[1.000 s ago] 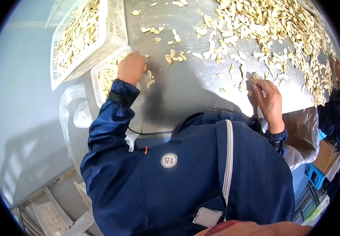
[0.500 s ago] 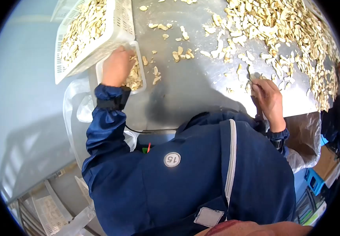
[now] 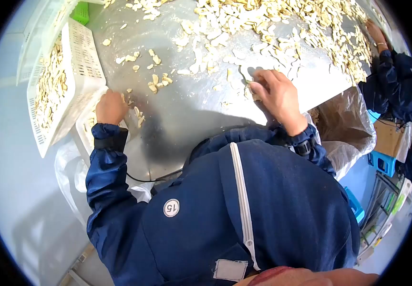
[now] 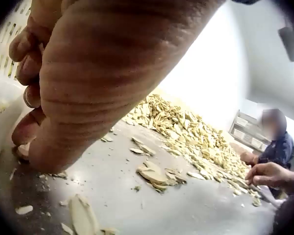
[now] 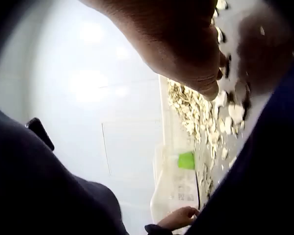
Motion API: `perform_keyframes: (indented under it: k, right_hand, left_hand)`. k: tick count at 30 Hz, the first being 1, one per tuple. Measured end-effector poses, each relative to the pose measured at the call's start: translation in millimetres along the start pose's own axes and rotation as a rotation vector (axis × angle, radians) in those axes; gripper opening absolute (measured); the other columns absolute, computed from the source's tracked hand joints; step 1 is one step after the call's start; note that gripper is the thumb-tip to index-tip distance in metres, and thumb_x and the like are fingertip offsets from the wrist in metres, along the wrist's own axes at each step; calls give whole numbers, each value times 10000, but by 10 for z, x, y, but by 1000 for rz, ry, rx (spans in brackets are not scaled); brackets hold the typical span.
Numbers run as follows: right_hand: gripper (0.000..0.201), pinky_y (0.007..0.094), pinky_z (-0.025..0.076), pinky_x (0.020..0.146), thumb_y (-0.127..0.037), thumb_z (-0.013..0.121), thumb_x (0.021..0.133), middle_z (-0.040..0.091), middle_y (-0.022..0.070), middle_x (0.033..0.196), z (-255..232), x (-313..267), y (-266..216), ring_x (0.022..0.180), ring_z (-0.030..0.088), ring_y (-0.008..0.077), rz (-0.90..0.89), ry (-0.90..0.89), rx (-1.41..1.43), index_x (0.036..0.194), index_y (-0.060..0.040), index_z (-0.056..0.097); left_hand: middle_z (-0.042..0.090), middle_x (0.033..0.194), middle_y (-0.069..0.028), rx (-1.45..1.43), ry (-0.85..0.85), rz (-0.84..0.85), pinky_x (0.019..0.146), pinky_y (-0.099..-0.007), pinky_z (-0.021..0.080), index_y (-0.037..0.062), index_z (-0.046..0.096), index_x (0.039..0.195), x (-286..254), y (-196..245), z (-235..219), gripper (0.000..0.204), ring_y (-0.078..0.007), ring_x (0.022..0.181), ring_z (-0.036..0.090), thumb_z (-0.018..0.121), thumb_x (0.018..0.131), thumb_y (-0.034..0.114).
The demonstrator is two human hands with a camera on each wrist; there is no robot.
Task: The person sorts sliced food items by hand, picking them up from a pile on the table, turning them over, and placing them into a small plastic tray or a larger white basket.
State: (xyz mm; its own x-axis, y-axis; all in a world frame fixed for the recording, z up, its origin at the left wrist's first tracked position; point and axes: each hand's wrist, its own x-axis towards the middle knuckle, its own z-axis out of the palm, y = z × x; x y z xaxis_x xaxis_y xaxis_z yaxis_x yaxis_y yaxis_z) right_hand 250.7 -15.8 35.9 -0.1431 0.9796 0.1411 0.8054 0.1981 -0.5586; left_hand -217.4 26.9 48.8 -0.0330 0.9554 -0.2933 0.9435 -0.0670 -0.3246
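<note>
My left hand [image 3: 112, 107] is at the rim of a small white tray [image 3: 83, 127] beside the metal table. In the left wrist view its fingers curl in and the thumb and a fingertip pinch a pale slice [image 4: 23, 151] low over the table. Loose slices [image 4: 83, 215] lie near that hand. My right hand [image 3: 278, 95] hovers low over the table's front part, thumb and fingertips close together beside scattered pale slices [image 3: 245, 74]. Whether the right fingertips hold a slice, I cannot tell. A large heap of slices [image 3: 282, 19] spreads across the back and right.
A tall white perforated basket [image 3: 86, 52] of slices stands left of the table, with a green thing [image 3: 80, 13] behind it. A plastic-lined container [image 3: 344, 124] is at the right table edge. Another person's arm [image 3: 382, 52] reaches in at far right.
My left hand went over the small tray, then came back to its table-side rim. The right hand has stayed low near the same slices. The head view has swung, shifting the scene left.
</note>
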Motion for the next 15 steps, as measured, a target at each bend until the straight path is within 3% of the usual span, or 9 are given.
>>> perform_keyframes:
  k: [2,5,9,11,13,15]
  right_hand:
    - [192,399,536,843,-275,763,919,703,55,962,120,87,-56,949,650,283,-99,64,-139,1030,-121,732]
    - [176,398,536,846,-260,763,917,702,52,960,160,161,-34,964,646,283,-108,-21,-161,1023,-123,731]
    - [146,405,567,808,-210,742,938,732,85,969,-8,106,-32,937,691,303,32,-34,87,1025,-93,730]
    - [134,410,576,790,-170,724,958,741,97,979,-81,38,27,930,706,310,19,-4,101,1062,-87,735]
    - [134,410,576,793,-157,718,964,741,98,981,-100,-41,119,930,704,310,-14,7,99,1079,-93,739]
    - [165,405,570,813,-125,703,965,739,98,1024,-103,-81,151,951,697,312,-57,13,79,1124,-102,737]
  left_hand:
    - [703,1141,-189,-32,-49,-62,892,-494,583,35,788,973,11,109,-92,289,-381,1078,692,683,866,283]
    - [693,1142,-199,-61,-23,-101,893,-503,577,33,775,982,82,111,36,299,-389,1068,689,684,864,293]
    - [689,1108,-205,-178,30,-129,891,-515,562,29,747,987,-22,166,-84,303,-424,1053,676,688,864,299]
    - [686,1096,-204,-223,42,-124,889,-517,553,30,732,978,-112,108,-142,296,-436,1047,667,695,862,300]
    - [679,1103,-222,-370,158,-123,901,-510,541,8,716,954,-300,-168,-123,309,-448,1040,655,715,849,298]
    - [676,1109,-236,-394,193,-316,900,-504,530,-8,699,1030,-549,-256,-328,343,-441,1046,648,731,855,285]
